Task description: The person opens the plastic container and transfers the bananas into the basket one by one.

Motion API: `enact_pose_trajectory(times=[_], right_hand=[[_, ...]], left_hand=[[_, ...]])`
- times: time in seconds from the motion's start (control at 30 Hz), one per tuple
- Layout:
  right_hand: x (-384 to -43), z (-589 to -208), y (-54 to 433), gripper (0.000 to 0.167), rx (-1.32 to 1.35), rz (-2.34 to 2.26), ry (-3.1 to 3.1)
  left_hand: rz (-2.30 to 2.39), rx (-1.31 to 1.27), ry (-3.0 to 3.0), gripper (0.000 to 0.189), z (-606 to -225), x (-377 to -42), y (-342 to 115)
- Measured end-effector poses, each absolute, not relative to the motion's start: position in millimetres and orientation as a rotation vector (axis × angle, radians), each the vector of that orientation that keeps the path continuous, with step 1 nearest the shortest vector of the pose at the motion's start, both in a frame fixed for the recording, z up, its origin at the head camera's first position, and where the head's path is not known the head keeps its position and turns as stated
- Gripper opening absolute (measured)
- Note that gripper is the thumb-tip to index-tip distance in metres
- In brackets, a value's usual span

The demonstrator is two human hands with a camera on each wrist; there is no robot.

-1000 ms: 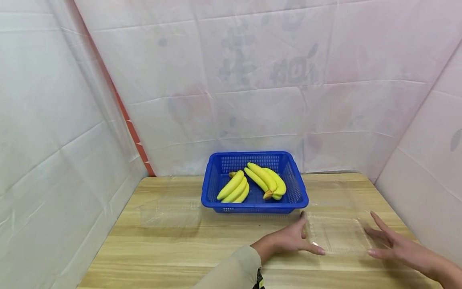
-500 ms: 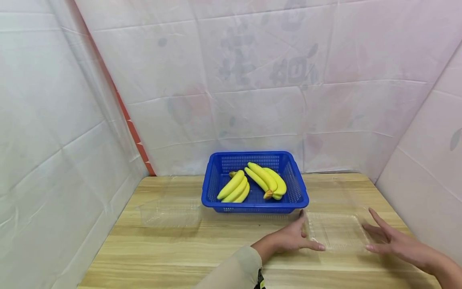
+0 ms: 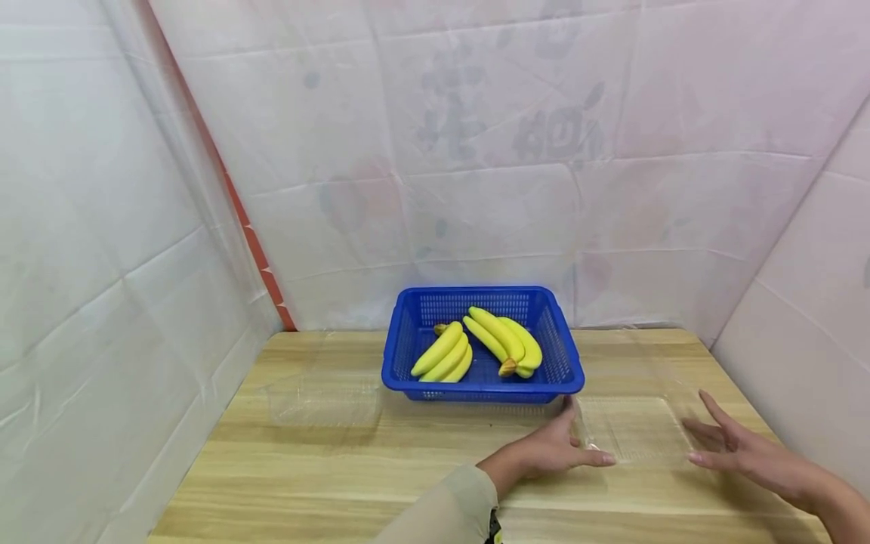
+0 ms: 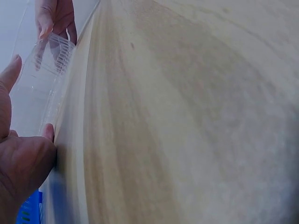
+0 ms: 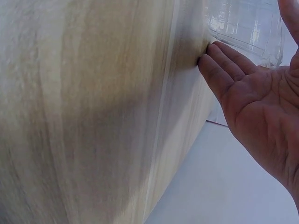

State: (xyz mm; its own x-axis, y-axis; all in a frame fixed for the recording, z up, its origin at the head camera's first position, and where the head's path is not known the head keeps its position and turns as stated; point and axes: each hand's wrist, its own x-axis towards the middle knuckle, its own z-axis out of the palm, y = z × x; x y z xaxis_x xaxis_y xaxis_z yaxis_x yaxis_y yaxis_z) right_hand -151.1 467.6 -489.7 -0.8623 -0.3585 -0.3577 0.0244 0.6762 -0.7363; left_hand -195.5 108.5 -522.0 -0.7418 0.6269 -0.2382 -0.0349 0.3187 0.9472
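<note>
A clear plastic box (image 3: 635, 434) sits on the table's right side, its raised lid only faintly visible behind. My left hand (image 3: 547, 446) is at the box's left side, thumb along the front corner and fingers toward the back. On the opposite side is my right hand (image 3: 754, 457), thumb and fingers spread, the fingertips against or very near the wall. The right wrist view shows the fingers (image 5: 224, 65) of that hand extended low beside the box. In the left wrist view the box (image 4: 42, 88) lies between both hands. Exact contact is hard to see through the clear plastic.
A blue basket (image 3: 482, 389) stands at the back centre, holding a left banana bunch (image 3: 442, 355) and a right banana bunch (image 3: 499, 340). Another clear plastic box (image 3: 322, 404) is left of it. White sheeting (image 3: 476, 189) encloses the wooden table (image 3: 326, 483) at back and sides.
The right-hand clear box has shifted slightly away from me, toward the back. My right hand has moved slightly back with it; the left hand has hardly moved.
</note>
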Motion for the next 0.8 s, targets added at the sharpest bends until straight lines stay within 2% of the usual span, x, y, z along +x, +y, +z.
enact_pose_trajectory(times=[0.27, 0.8], right_hand=[[-151.8, -485.8, 462.0, 0.099, -0.265, -0.947, 2.534], [-151.8, -483.9, 460.4, 0.096, -0.199, -1.005, 2.476]], left_hand=[[1.536, 0.559, 2.08, 0.097, -523.3, -195.9, 111.3], [1.572, 0.467, 2.059, 0.101, -523.5, -191.5, 111.9]])
